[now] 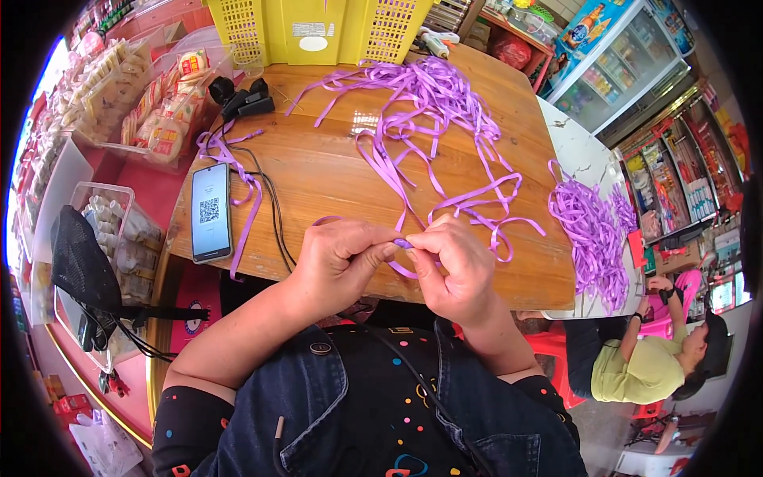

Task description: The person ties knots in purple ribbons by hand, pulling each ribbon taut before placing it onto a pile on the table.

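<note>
Both my hands meet over the near edge of the wooden table [318, 167], pinching one purple ribbon [403, 243] between thumbs and forefingers. My left hand [342, 262] grips it from the left, and my right hand [451, 262] from the right, fingertips almost touching. Only a small bit of ribbon shows between them; the rest of that part is hidden by the fingers. Loose strands curl round my hands and run back to a tangled heap of purple ribbons [441, 91] at the far side of the table.
At left lie a phone [211, 213] showing a square code and black cables [274, 203]. A yellow crate [314, 32] stands at the back. More purple ribbons [586, 230] hang over a white table at right, near a seated person [648, 358]. Packaged snacks [165, 119] fill bins at left.
</note>
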Action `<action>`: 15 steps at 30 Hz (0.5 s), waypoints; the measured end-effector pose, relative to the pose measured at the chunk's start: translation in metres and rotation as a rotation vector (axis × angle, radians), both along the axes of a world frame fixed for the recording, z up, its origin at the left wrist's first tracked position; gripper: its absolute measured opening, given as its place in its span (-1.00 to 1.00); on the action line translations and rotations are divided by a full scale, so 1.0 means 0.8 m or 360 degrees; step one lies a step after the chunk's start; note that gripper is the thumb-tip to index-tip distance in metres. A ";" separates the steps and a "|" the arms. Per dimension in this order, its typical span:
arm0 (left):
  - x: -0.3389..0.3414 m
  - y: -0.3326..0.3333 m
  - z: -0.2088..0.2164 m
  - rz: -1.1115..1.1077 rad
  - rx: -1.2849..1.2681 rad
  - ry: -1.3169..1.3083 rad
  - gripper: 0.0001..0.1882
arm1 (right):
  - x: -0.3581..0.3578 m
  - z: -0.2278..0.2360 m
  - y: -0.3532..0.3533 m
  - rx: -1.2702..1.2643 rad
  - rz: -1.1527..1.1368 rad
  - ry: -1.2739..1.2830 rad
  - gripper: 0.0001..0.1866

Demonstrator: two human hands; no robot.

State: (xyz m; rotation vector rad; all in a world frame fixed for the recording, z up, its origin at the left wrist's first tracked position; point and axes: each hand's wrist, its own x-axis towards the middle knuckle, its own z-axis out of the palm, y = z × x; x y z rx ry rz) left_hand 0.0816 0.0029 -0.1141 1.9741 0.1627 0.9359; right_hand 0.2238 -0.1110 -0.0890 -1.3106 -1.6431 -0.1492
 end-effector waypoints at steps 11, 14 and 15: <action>-0.001 -0.003 0.008 -0.0050 0.0190 -0.0090 -0.91 | 0.004 0.015 -0.010 -0.0095 0.0026 -0.0249 -0.78; -0.001 -0.006 0.009 -0.0060 0.0165 -0.0090 -0.91 | 0.004 0.015 -0.012 -0.0094 0.0027 -0.0265 -0.79; -0.002 -0.007 0.008 -0.0056 0.0138 -0.0086 -0.91 | 0.003 0.015 -0.011 -0.0082 0.0027 -0.0253 -0.79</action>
